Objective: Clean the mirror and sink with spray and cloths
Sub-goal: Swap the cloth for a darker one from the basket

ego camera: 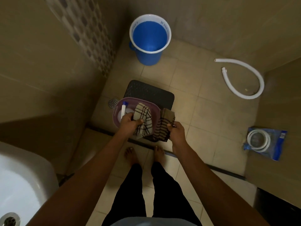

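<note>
Left hand [130, 122] fingers clamp checked cloth [144, 118] over basin [116, 111]; right hand [176, 130] fingers clamp striped cloth [164, 126]. Advice: free one hand for spray bottle [123, 110].

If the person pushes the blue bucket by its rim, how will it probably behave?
The blue bucket looks filled with water, so it is probably heavy and may slosh. It is tall and narrower at the base, so a rim push might tip it rather than slide it on the tiles.
</note>
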Available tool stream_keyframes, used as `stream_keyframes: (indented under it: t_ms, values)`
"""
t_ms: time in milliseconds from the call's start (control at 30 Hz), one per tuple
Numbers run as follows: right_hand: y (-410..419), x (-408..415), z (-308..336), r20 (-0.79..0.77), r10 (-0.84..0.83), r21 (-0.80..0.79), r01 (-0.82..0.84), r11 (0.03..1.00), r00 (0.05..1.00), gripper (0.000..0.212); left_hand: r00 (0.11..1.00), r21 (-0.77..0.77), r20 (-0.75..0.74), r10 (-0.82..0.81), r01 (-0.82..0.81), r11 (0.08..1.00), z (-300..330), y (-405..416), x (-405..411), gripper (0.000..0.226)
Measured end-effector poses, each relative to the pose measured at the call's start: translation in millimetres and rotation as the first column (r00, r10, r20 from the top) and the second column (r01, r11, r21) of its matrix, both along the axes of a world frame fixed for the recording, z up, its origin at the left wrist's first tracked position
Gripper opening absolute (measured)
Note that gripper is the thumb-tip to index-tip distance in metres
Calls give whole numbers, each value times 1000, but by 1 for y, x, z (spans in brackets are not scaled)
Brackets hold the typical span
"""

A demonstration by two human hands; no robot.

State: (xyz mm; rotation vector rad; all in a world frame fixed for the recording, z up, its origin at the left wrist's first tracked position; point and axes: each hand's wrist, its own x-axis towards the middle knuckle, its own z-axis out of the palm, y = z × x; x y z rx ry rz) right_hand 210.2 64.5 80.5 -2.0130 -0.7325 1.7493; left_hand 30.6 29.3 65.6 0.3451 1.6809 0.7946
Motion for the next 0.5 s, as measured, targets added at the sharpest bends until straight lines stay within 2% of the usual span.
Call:
stream_keyframes:
  t_ms: [133, 333, 500]
  values:
    - [1, 6, -2, -34, -44, -21, 43, 999, 998, 12, 999, -45, -10, -33, 32, 998, -32, 18, 8, 32]
    - [4, 4, -7, -120, -116, -68, 108, 992, 986, 16, 985, -135, -34, -171, 165, 977, -76, 36, 9, 36]
    - [9, 0, -15, -144, -147, -106, 133, 985, 979, 22, 976, -185, 23, -217, 218, 958, -104, 47, 11, 36]
